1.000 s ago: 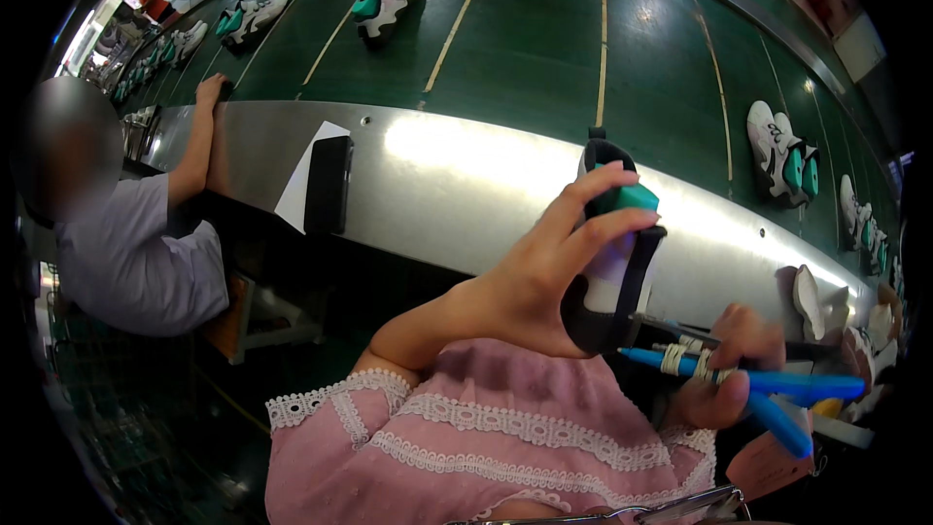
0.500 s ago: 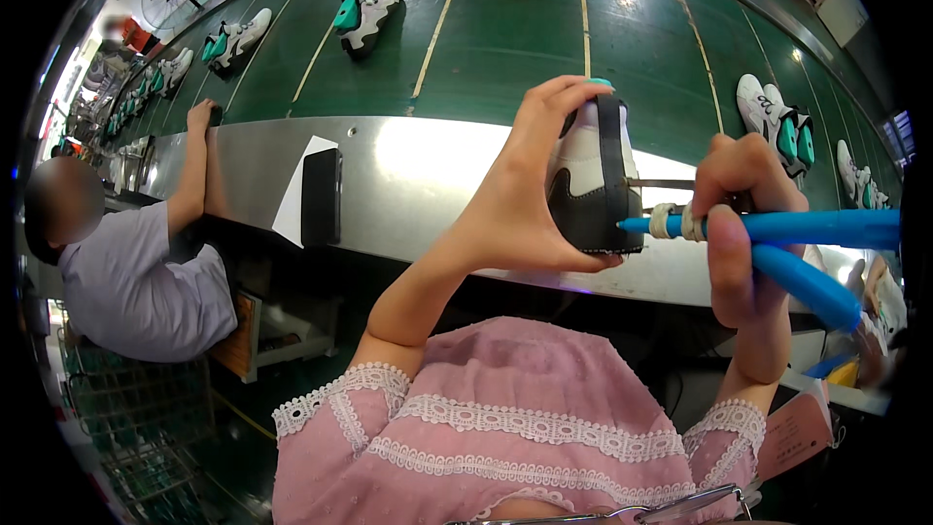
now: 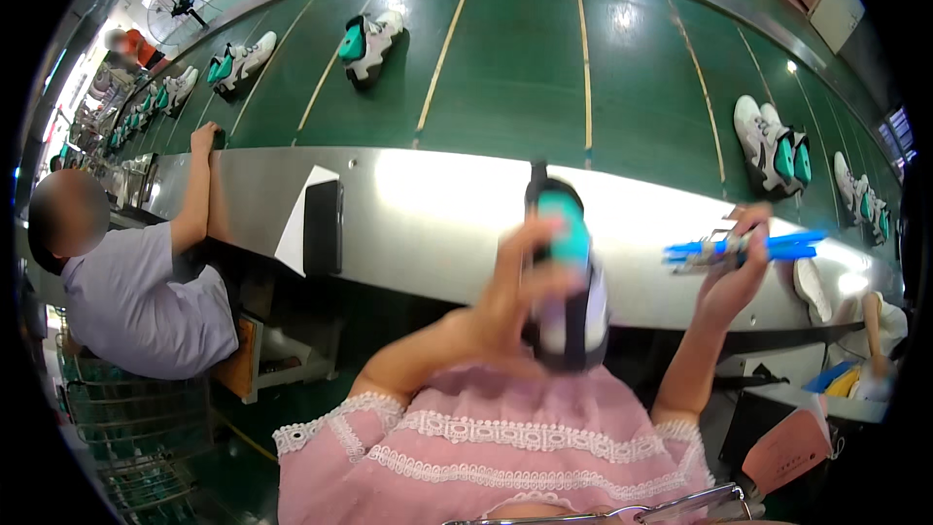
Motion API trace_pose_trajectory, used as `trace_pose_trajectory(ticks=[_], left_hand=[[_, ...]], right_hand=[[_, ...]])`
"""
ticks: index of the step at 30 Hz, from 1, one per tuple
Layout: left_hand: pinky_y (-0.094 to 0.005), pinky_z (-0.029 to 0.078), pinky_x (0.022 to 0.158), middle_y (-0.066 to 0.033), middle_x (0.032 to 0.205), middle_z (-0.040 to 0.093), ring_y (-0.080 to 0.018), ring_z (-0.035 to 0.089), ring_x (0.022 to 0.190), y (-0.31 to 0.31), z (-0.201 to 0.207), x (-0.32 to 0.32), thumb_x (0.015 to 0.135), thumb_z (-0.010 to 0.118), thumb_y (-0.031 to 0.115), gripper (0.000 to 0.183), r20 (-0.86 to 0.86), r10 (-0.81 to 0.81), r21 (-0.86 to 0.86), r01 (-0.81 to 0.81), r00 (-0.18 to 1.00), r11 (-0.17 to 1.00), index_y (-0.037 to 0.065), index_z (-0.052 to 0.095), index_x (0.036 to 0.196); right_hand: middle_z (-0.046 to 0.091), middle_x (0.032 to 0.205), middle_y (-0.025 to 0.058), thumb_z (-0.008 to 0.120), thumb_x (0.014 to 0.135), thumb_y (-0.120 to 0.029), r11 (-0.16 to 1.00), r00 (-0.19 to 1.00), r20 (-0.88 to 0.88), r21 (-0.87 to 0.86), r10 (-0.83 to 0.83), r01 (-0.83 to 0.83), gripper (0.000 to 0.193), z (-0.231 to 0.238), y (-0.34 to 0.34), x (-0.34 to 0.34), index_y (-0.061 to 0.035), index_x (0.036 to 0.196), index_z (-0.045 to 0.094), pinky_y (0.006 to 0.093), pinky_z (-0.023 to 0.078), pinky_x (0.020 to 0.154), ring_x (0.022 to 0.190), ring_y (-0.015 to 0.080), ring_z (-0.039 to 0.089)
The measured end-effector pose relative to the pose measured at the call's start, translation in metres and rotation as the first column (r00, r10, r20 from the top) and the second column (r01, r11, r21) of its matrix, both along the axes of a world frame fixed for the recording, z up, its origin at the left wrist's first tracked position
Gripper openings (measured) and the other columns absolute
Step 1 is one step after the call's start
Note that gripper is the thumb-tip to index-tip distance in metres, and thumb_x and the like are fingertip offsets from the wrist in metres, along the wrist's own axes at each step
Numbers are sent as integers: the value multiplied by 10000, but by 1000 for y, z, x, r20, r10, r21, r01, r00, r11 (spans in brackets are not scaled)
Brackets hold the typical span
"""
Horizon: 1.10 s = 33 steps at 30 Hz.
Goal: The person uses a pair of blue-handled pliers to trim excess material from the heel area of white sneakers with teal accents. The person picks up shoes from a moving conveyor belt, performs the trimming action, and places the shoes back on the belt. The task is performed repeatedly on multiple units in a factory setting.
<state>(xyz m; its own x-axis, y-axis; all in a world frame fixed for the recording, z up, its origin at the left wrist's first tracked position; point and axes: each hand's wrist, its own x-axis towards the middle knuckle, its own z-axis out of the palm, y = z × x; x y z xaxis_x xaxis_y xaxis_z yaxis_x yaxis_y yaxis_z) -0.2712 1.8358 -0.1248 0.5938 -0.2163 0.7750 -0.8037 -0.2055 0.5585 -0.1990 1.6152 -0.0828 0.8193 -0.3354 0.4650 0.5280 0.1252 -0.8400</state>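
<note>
My left hand, smeared by motion, is closed round a sneaker in front of my chest. The sneaker has a black, white and grey upper with a teal patch, and its black collar points away from me. Over the steel ledge, my right hand is closed on blue pens. Wrapped bands and thin metallic parts show at the pens' left end, too blurred to make out. The pens lie sideways, apart from the sneaker.
Beyond the steel ledge, a green conveyor belt carries several sneakers, including a pair at right. A black phone-like slab lies on white paper at left. A co-worker sits at the left. A pink card hangs lower right.
My left hand has brought the sneaker down toward my chest and turned it. My right hand has drawn the pens away from the sneaker, which a tip was at or against before.
</note>
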Motion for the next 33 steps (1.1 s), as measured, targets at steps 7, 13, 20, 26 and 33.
trace_pose_trajectory(ticks=[7, 13, 20, 26, 33], left_hand=[[-452, 277, 1048, 35, 1235, 366, -103, 382, 1180, 4, -113, -35, 759, 611, 132, 620, 421, 34, 509, -267, 906, 818, 479, 345, 1198], [-539, 249, 1031, -105, 1302, 303, -308, 339, 1226, 42, -73, 61, 590, 778, 366, 576, 94, 94, 557, -131, 991, 820, 314, 538, 1111], [-482, 289, 1014, -141, 1365, 243, -410, 194, 1293, 60, -67, 230, 559, 798, 426, 735, 101, 167, 495, -195, 981, 846, 206, 457, 1172], [-457, 278, 1035, -128, 1407, 217, -346, 208, 1315, 94, -52, 267, 616, 764, 455, 819, 14, 147, 552, -130, 989, 824, 218, 381, 1300], [-511, 166, 1038, -238, 1341, 232, -378, 223, 1266, 277, -63, 295, 497, 810, 289, 1047, 37, 999, 146, -989, -2, -7, 141, 246, 1366]], right_hand=[[378, 700, 1, 383, 882, -235, 985, 931, -340, 147, 134, -88, 198, -108, -16, -7, -85, 756, 414, 205, 305, 522, 557, 64, 355], [373, 687, 7, 389, 900, -235, 921, 883, -393, 377, 258, -101, 209, -127, -17, 2, -91, 749, 414, 214, 330, 514, 540, 77, 379], [347, 677, -6, 413, 893, -246, 840, 905, -310, 536, 290, -86, 214, -154, -10, 8, -104, 734, 388, 211, 297, 478, 528, 72, 336], [324, 698, -3, 407, 876, -275, 853, 896, -352, 520, 271, -54, 205, -154, -2, 12, -122, 745, 366, 226, 301, 500, 582, 78, 322], [322, 695, -4, 408, 876, -286, 890, 896, -361, 449, 260, -77, 218, -156, 1, 14, -117, 747, 360, 227, 324, 523, 588, 85, 339]])
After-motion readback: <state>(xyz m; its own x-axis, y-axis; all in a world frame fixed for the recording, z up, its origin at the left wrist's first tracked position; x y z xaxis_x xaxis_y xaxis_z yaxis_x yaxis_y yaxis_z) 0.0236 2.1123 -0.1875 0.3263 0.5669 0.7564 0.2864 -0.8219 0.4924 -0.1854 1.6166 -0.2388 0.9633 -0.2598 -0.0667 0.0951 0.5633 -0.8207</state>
